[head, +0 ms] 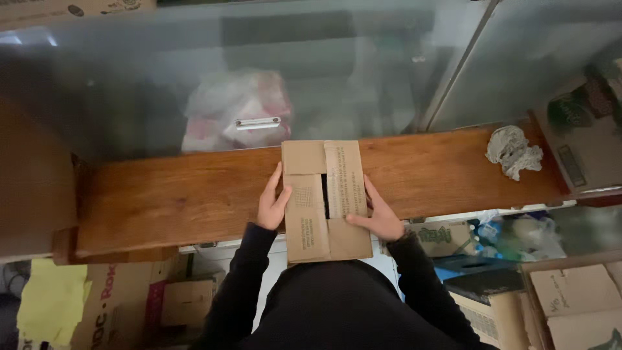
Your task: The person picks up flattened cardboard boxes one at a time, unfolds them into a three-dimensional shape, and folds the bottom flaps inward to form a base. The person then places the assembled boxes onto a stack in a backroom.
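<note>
- a small brown cardboard box (326, 201) lies flat on a wooden board (168, 194), near its middle, with the near end of the box sticking out past the board's front edge toward the person.
- the box's top flaps are folded over but do not meet; a narrow dark slit shows between them around the centre.
- the left hand (272, 206) is pressed against the box's left side, thumb lying on the top flap, fingers stretched along the edge; it steadies the box rather than clenching round it.
- the right hand (378, 217) rests against the box's right side, thumb pushed onto the right flap, fingers spread along the edge; open palm, nothing else held.
- both arms wear dark sleeves (236, 285), and the dark torso fills the bottom centre of the view.
- on the board's far right end, well apart from the box, lies a crumpled grey rag (514, 151).
- beyond the board is a glass-topped cabinet (129, 78); through the glass a white and pink bag (236, 110) shows dimly, with a small metal handle (257, 122) on the glass over it.
- to the right stand more cardboard cartons (576, 295), some open.
- lower left, a yellow cloth (52, 298) lies beside another printed carton (113, 304).
</note>
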